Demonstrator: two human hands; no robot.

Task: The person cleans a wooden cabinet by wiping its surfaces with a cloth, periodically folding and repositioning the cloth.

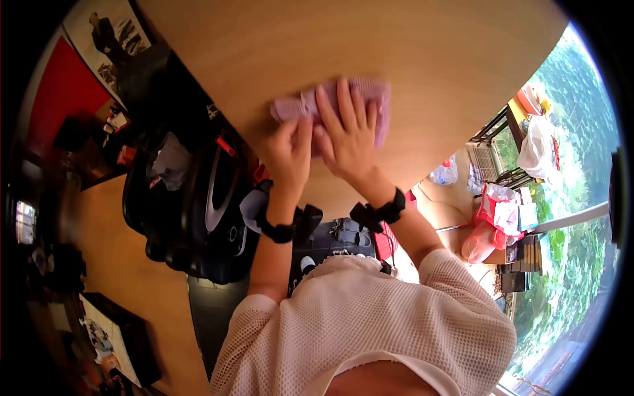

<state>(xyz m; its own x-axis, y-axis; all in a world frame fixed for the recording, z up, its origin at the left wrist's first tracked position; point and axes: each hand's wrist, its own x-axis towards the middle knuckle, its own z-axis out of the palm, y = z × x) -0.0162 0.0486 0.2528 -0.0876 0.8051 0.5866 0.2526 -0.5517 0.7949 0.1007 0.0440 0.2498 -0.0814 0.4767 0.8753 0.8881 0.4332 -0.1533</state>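
Observation:
A pink-purple cloth (382, 99) lies folded and bunched on a wooden tabletop (449, 59). My right hand (349, 135) rests flat on top of it with the fingers spread. Beside it, my left hand (290, 146) has its fingers curled at the cloth's lower left edge, pinching a bit of the fabric. The two hands are close together near the thumbs. Each wrist wears a black strap with a small black block.
Left of the table stands a black massage-type chair (178, 211) with a grey bag (173, 162) on it. Red and white plastic bags (495, 208), boxes and a rack stand at the right by a large window. Grey shoes (351, 232) lie on the floor below.

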